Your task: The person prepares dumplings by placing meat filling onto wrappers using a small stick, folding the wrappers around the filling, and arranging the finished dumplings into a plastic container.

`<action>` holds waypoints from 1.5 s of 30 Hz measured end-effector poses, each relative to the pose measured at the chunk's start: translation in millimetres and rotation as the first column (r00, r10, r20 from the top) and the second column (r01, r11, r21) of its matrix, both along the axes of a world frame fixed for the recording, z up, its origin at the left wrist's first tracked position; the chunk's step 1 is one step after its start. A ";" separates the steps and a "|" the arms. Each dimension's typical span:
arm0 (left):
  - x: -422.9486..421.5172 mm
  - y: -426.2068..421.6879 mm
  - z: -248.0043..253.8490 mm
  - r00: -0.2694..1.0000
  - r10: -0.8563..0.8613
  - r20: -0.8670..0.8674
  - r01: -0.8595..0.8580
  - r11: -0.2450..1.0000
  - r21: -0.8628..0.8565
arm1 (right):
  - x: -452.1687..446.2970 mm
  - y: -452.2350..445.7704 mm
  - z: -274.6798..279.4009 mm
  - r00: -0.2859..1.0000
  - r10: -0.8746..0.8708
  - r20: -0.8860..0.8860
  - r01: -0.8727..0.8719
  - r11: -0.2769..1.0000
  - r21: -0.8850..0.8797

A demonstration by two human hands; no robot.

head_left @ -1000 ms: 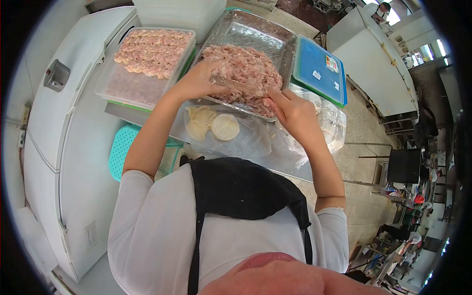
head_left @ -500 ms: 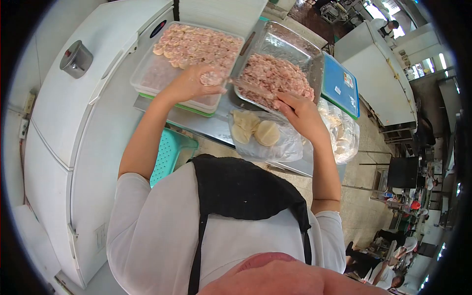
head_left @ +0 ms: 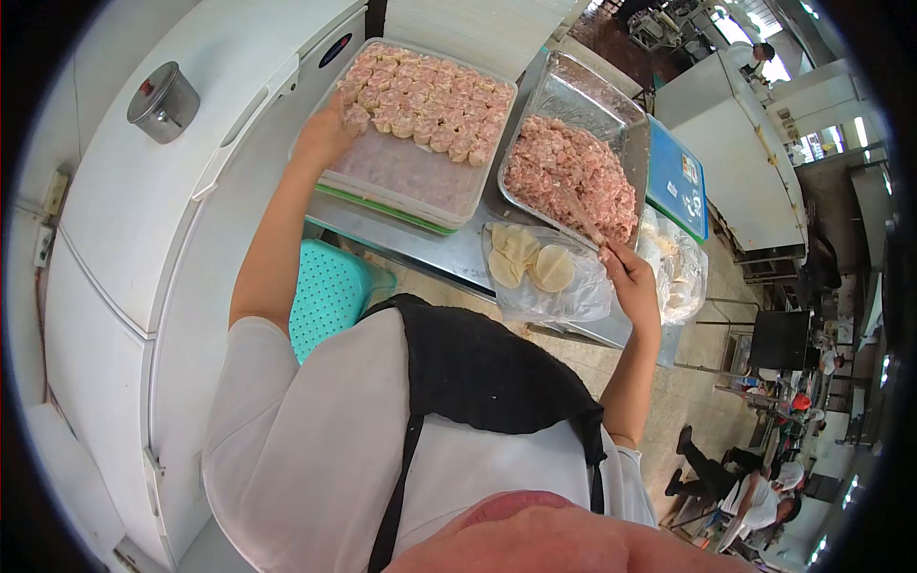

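Note:
In the head view, my left hand (head_left: 328,132) is at the left edge of the clear plastic tray (head_left: 449,212), its fingers closed around an open-topped, meat-filled dumpling (head_left: 356,118). Rows of similar dumplings (head_left: 430,95) fill the far part of that tray. My right hand (head_left: 632,277) grips the end of a thin, flat spatula (head_left: 585,223), whose blade rests against the minced meat (head_left: 564,172) in a metal pan (head_left: 587,81). Below the pan, round dough wrappers (head_left: 551,268) lie on a plastic bag (head_left: 573,304).
A blue lid (head_left: 676,177) stands right of the pan, beside a clear bag of pale pieces (head_left: 678,277). A turquoise perforated stool (head_left: 330,291) is under the metal table (head_left: 411,250). A lidded metal pot (head_left: 164,103) sits on the white freezer at left. Other people (head_left: 750,501) are farther off.
My left hand has moved left from between the tray and pan to the tray's left side, carrying the dumpling. My right hand has shifted down and right, still on the spatula.

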State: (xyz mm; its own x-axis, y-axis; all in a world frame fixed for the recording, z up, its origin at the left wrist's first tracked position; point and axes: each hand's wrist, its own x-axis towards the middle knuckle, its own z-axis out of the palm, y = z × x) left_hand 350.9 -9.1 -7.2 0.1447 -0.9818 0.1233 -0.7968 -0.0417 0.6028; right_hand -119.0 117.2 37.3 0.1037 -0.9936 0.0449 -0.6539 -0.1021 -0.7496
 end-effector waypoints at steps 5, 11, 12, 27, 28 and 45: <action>7.3 -31.9 -37.7 0.998 -0.040 0.037 0.043 0.997 -0.069 | -0.9 4.0 -3.4 0.999 -0.052 -0.015 0.053 0.997 0.055; 14.2 -35.7 -42.8 0.985 -0.133 0.108 0.146 0.981 -0.124 | -26.8 -16.8 -2.9 0.940 0.048 -0.339 -0.020 0.996 0.085; 10.9 -31.8 -40.8 0.975 -0.170 0.140 0.190 0.971 -0.142 | -41.6 -24.0 2.2 0.847 0.119 -0.518 -0.065 0.991 0.120; -258.8 83.2 -96.6 0.707 -0.699 0.103 0.706 0.689 -0.164 | -113.5 -62.8 -35.7 0.431 0.027 -0.902 -0.331 0.935 -0.130; -262.7 81.7 -108.0 0.707 -0.699 0.106 0.707 0.691 -0.154 | -117.9 -60.9 -34.9 0.449 0.037 -0.893 -0.301 0.947 -0.113; -350.6 97.1 -90.8 0.851 -0.497 0.169 0.522 0.833 -0.184 | -181.7 -90.5 -10.0 0.520 0.226 -0.823 -0.489 0.869 -0.070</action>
State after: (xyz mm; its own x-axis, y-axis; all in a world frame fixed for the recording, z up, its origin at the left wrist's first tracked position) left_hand 0.4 87.9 -98.0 -0.3957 -0.8592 0.3244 -0.7298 0.5086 0.4568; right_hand -300.7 26.7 27.3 0.5717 -0.8204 0.0097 -0.8148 -0.5664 0.1236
